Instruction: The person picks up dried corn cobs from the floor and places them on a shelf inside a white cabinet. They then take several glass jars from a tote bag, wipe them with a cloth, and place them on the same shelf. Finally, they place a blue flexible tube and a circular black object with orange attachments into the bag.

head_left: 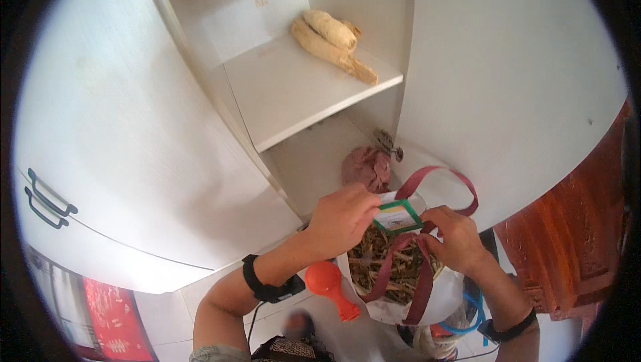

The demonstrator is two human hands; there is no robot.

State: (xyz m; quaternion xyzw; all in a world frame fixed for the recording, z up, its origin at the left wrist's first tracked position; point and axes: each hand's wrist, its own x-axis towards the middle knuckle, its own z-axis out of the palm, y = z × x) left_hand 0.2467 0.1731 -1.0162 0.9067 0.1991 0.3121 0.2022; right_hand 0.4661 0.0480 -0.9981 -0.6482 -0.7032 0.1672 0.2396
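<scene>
A white bag (440,302) with maroon strap handles (420,287) stands open before me, filled with dried, chopped plant stalks (370,267). Over its mouth is a small card with a green border (399,217), bearing a picture and writing. My left hand (345,217) pinches the card's left edge. At the card's right edge, my right hand (453,234) has its fingers closed, close against a maroon strap; whether they also grip the strap is hidden. An orange-red plastic scoop-like object (328,287) lies beside the bag, below my left wrist.
A white cabinet's shelf (310,97) holds pale, root-like pieces (330,41). Below it sits a tied maroon bundle (368,167). White cabinet doors (125,137) (491,61) flank the opening. Carved reddish-brown wooden furniture (566,242) stands at right, near a blue cord or strap (473,314).
</scene>
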